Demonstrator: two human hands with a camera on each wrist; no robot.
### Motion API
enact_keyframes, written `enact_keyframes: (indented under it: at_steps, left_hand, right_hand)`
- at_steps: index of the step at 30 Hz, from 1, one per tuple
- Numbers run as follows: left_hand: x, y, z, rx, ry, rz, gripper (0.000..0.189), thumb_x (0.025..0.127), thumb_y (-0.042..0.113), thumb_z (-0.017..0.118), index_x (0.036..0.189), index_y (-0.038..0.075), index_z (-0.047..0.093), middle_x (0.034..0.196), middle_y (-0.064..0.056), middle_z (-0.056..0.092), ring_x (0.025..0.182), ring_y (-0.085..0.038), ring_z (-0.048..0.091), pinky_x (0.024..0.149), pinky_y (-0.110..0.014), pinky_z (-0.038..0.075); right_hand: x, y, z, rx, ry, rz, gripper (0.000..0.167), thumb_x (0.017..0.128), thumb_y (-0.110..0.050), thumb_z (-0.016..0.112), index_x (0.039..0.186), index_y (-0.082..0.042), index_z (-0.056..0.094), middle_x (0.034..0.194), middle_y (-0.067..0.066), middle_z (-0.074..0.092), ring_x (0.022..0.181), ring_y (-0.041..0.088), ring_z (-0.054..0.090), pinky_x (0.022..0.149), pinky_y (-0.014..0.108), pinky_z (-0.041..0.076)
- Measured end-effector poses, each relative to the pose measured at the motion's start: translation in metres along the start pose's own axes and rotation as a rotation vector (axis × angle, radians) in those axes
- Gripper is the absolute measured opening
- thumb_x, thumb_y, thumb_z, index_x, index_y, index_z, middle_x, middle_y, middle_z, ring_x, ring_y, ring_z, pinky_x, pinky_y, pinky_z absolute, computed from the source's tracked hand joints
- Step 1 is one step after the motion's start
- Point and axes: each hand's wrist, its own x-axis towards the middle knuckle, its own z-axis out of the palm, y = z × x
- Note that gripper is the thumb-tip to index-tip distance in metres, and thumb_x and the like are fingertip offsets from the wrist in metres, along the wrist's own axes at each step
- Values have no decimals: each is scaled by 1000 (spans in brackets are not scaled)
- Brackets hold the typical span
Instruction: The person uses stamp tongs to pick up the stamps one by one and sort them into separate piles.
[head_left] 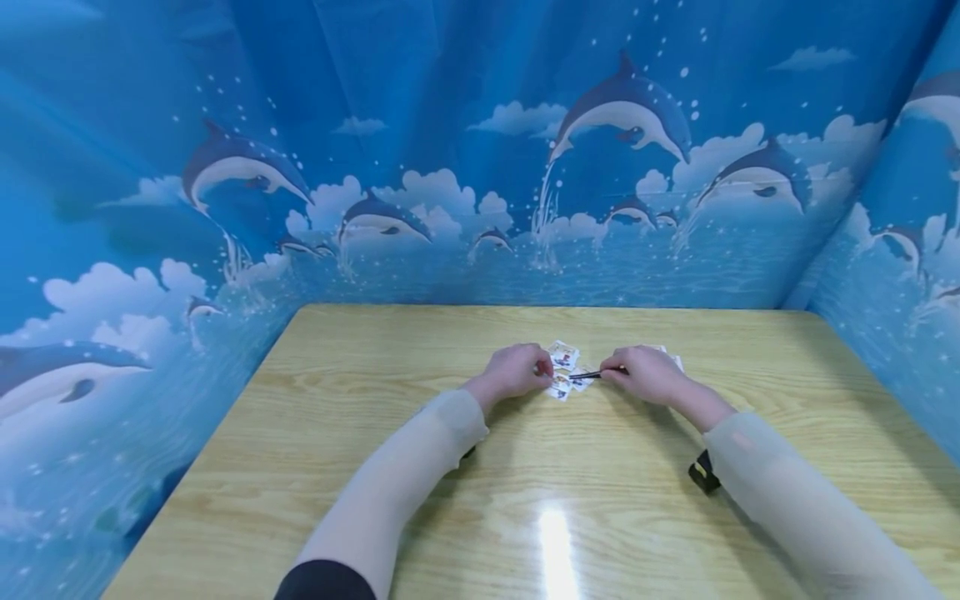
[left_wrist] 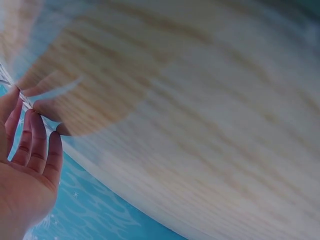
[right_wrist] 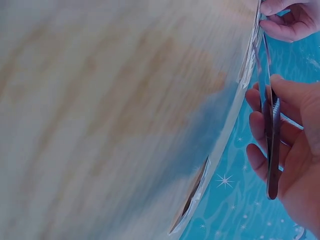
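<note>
Several small white cards or stickers with coloured prints (head_left: 564, 354) lie close together between the two hands. My left hand (head_left: 515, 370) is at their left side, thumb and fingertips at the edge of one printed card (head_left: 558, 388); it appears to pinch it. In the left wrist view, the left hand (left_wrist: 32, 165) shows its thumb and index finger close together at a thin whitish edge. My right hand (head_left: 647, 373) grips dark metal tweezers (right_wrist: 271, 145). The tweezers' tips point left over the cards and stand slightly apart in the right wrist view.
Another white printed piece (head_left: 677, 361) lies beyond the right hand, partly hidden; a curled piece (right_wrist: 190, 197) shows in the right wrist view. The wood-grain table (head_left: 360, 367) is bordered by a blue dolphin-print curtain (head_left: 450, 125) at the back and sides.
</note>
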Motion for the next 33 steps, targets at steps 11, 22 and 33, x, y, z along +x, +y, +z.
enact_keyframes:
  at_steps: [11, 22, 33]
  left_hand:
    - [-1, 5, -1, -5, -4, -17, 8, 90, 30, 71, 87, 25, 67, 89, 11, 60, 83, -7, 55, 79, -28, 44]
    - [-3, 6, -2, 7, -1, -15, 7, 90, 30, 72, 85, 25, 68, 88, 11, 59, 82, -7, 55, 78, -28, 44]
    - [-1, 3, -2, 1, -5, -27, 7, 90, 30, 71, 85, 25, 68, 89, 11, 61, 84, -7, 55, 80, -28, 45]
  right_hand:
    - [7, 0, 1, 16, -2, -23, 16, 94, -14, 65, 104, -5, 74, 95, 8, 70, 88, 29, 66, 79, 48, 51]
    - [9, -3, 4, -8, 61, -65, 11, 90, -11, 68, 97, -6, 75, 85, 1, 66, 78, 25, 65, 73, 46, 52]
    - [13, -7, 3, -24, 56, -52, 11, 90, -11, 68, 97, -7, 76, 84, 0, 66, 76, 22, 64, 72, 44, 52]
